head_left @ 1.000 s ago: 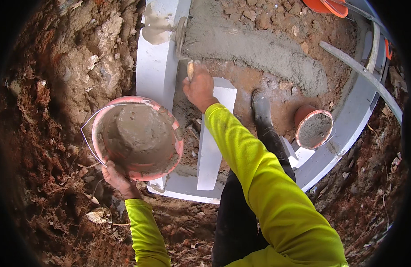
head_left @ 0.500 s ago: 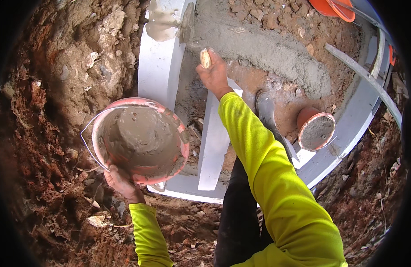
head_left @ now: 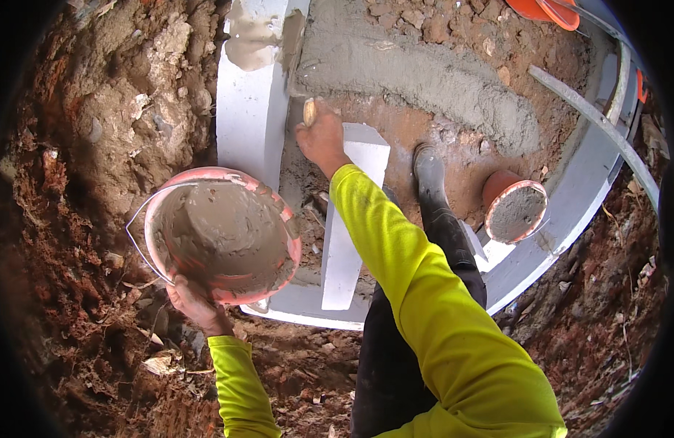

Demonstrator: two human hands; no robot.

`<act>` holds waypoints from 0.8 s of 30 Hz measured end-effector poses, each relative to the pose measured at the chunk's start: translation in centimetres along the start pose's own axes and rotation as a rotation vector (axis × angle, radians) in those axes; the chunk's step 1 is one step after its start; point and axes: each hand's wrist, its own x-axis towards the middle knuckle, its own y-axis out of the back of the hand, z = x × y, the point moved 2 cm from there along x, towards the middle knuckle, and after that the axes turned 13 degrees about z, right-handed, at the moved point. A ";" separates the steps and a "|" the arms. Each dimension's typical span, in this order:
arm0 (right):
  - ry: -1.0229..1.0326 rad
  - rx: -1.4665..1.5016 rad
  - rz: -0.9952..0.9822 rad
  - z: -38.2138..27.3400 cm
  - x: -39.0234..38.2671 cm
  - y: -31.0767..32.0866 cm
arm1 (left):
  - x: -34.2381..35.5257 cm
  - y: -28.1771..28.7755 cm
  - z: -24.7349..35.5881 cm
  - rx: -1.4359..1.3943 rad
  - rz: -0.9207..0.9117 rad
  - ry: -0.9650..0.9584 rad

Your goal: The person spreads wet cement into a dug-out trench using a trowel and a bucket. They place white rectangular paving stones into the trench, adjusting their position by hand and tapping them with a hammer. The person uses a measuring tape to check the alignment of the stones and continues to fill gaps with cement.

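Observation:
My left hand (head_left: 194,303) is closed on the lower rim of a red bucket (head_left: 292,248) with a thin wire bail. The bucket is coated inside with wet grey mortar (head_left: 220,233). Closed around a light wooden handle (head_left: 309,111), my right hand (head_left: 322,139) is beside the inner face of a long white block (head_left: 248,120). The rest of this wooden-handled tool is hidden beneath the hand. A band of grey mortar (head_left: 417,80) lies on the soil beyond it. Under my right wrist is a loose white block (head_left: 344,255).
A smaller red bucket (head_left: 501,188) filled with mortar stands right of my boot (head_left: 430,171). A curved pale wall (head_left: 571,252) bounds the pit on the right, with a bent strip (head_left: 600,120) across it. An orange container (head_left: 545,13) sits at the far right. Rough soil (head_left: 81,255) rises left.
My right hand has moved left and nearer with the wooden-handled tool, closer to the long white block. The left hand still grips the bucket; the whole view has shifted slightly.

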 end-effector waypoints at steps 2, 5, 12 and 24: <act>0.116 0.017 0.027 -0.1 -1.6 0.1 | 0.8 0.7 -0.8 -0.058 -0.022 -0.023; 0.210 0.072 0.095 1.2 -3.8 2.3 | -0.3 -0.5 0.4 -0.077 0.058 0.001; -0.121 -0.369 -0.404 -4.4 5.2 3.2 | 0.7 1.1 -0.9 -0.031 0.003 -0.016; 0.076 0.311 -0.080 -0.4 -3.0 3.2 | 1.3 1.9 -1.7 -0.038 -0.033 0.044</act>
